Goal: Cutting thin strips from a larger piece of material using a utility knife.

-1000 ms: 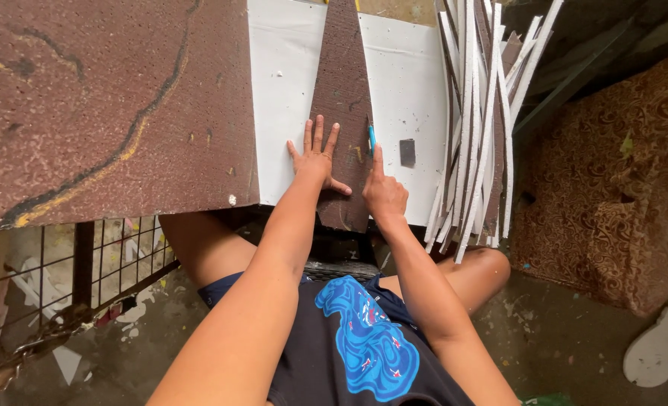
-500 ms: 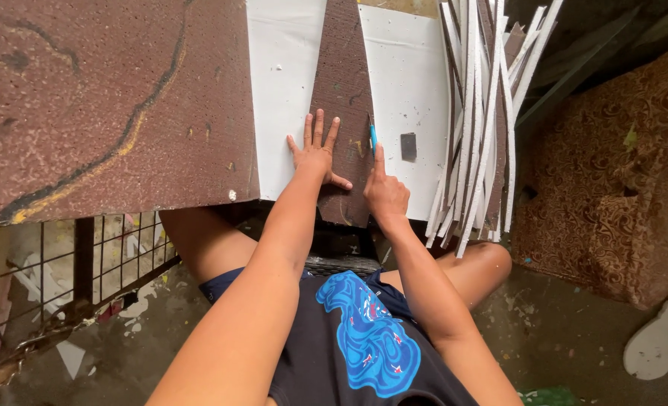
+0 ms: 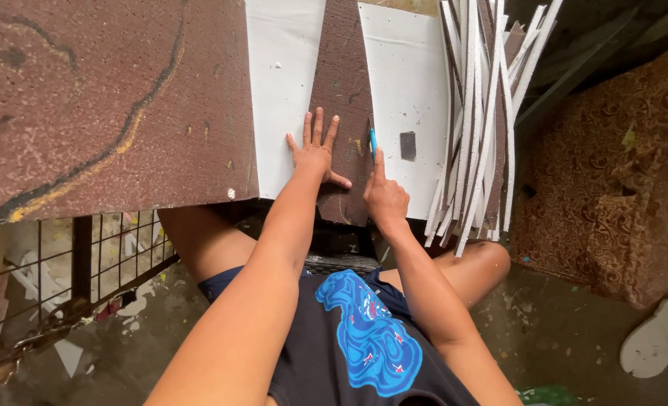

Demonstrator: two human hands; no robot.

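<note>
Head view: the left hand (image 3: 315, 150) lies flat, fingers spread, pressing the tapered brown strip (image 3: 341, 90) onto the white sheet (image 3: 281, 90) on the tabletop. Just right of that strip, the right hand (image 3: 383, 199) grips a blue cutter (image 3: 373, 140), seemingly mid-cut along the strip's edge. Next calls for steady downward pressure.

A tapered strip (image 3: 343, 90) lies on the sheet (image 3: 285, 83), between the slab (image 3: 108, 98) at left and cut strips (image 3: 477, 128) at its right edge.
</note>
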